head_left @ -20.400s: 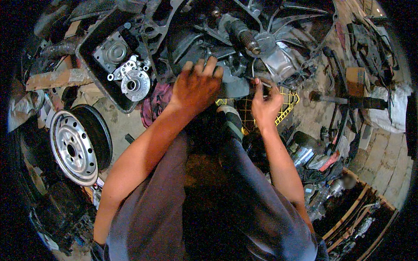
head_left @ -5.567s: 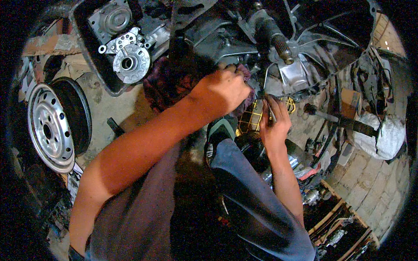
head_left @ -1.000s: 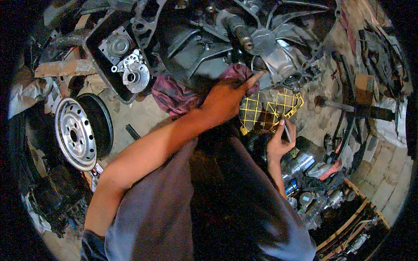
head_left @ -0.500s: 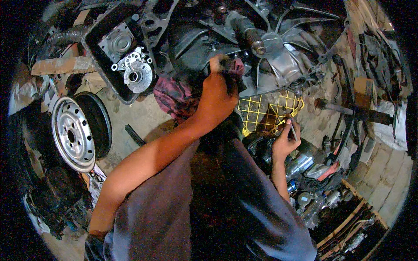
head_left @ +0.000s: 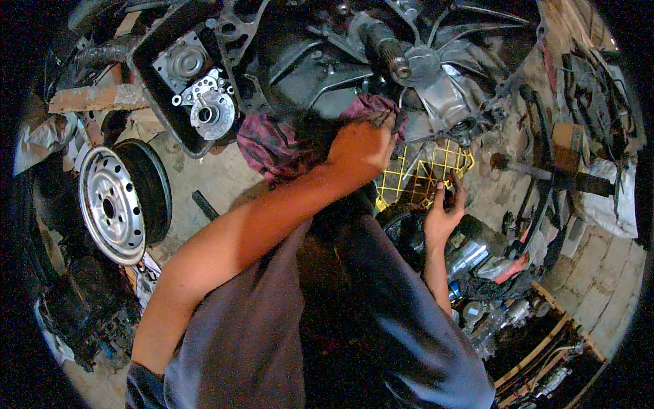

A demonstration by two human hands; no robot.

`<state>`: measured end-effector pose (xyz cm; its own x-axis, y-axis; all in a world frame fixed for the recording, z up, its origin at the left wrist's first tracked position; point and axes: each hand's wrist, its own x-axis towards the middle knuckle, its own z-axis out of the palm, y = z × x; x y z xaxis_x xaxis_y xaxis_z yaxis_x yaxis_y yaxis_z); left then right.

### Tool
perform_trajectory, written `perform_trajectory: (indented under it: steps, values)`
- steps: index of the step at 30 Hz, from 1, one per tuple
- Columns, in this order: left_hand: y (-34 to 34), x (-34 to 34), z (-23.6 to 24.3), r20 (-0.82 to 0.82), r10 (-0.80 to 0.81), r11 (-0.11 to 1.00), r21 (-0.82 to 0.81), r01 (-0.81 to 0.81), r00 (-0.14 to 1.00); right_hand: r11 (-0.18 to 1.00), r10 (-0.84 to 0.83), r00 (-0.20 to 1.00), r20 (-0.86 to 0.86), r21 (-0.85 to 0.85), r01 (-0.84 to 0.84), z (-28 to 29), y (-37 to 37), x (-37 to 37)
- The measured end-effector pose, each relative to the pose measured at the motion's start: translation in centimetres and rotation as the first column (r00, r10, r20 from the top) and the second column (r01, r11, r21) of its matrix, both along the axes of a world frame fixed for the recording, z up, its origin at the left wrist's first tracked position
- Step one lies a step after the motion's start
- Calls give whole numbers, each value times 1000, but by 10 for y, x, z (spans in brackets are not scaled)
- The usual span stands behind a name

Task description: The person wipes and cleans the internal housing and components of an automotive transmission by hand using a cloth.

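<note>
In front of me stands a large dark metal gearbox housing (head_left: 422,95) with raised ribs and a splined shaft (head_left: 392,54) sticking out. My left hand (head_left: 368,143) is closed on a maroon cloth (head_left: 375,109), which is bunched against the housing's lower face. More maroon fabric (head_left: 269,146) hangs left of that wrist; whether it is the same piece I cannot tell. My right hand (head_left: 446,208) is raised beside a yellow wire basket (head_left: 415,174). Its thumb and fingers are curled but apart, and nothing shows between them.
A black pan (head_left: 146,88) at the upper left has a silver pump-like part (head_left: 212,112) beside its inner wall. A steel wheel rim (head_left: 112,204) stands to the left. Tools and metal parts crowd the right, with a wood-edged crate (head_left: 538,368) at the lower right.
My left hand has slid right and slightly down along the housing with the cloth, which now shows more. The right hand's fingers have shifted a little, the thumb standing further from them.
</note>
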<state>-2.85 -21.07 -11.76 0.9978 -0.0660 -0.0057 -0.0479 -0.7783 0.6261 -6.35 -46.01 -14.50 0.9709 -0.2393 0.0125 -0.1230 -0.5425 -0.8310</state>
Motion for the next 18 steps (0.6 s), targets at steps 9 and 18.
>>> perform_trajectory:
  steps: [9,18]
  values:
    - [6,-4,15,-137,-212,961,153,232,968,993,77,996,33,-98,-74,-1,-7,-3]
    - [19,-11,10,-157,-316,947,8,321,936,998,60,998,32,-29,-60,-5,2,-8]
